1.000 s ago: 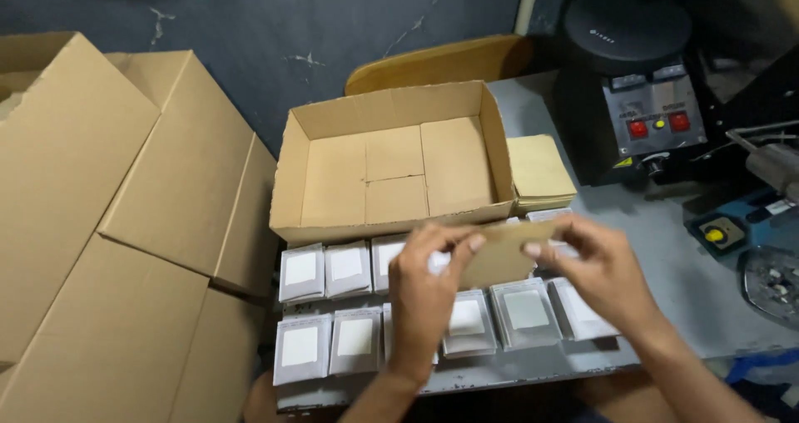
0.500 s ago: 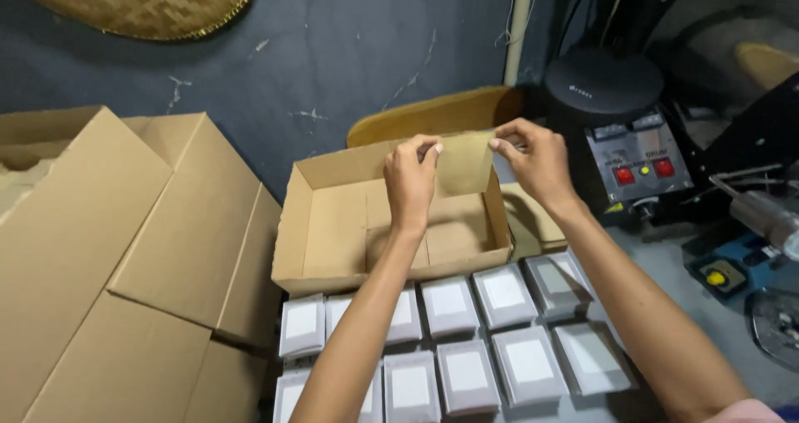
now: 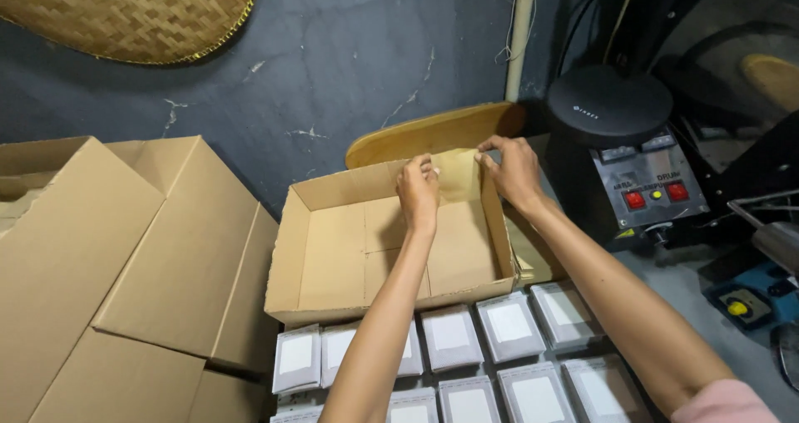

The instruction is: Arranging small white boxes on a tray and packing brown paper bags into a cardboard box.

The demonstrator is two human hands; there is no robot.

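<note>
An open, shallow cardboard box [image 3: 333,257] stands in front of me, with cardboard pieces lining its floor. My left hand [image 3: 419,192] and my right hand [image 3: 512,170] both pinch a small tan cardboard sheet [image 3: 456,176] and hold it upright against the box's back right corner. Below the box lie rows of small grey packets with white labels [image 3: 508,327].
Large flattened cardboard cartons [image 3: 108,282] are stacked at the left. A black machine with red buttons [image 3: 637,169] stands at the right, next to a blue device [image 3: 741,302]. A wooden board [image 3: 433,132] leans behind the box, and a woven tray [image 3: 125,11] hangs on the dark wall.
Both hands rose from above the grey packets with the cardboard sheet and carried it to the box's back right corner. My view tilted upward.
</note>
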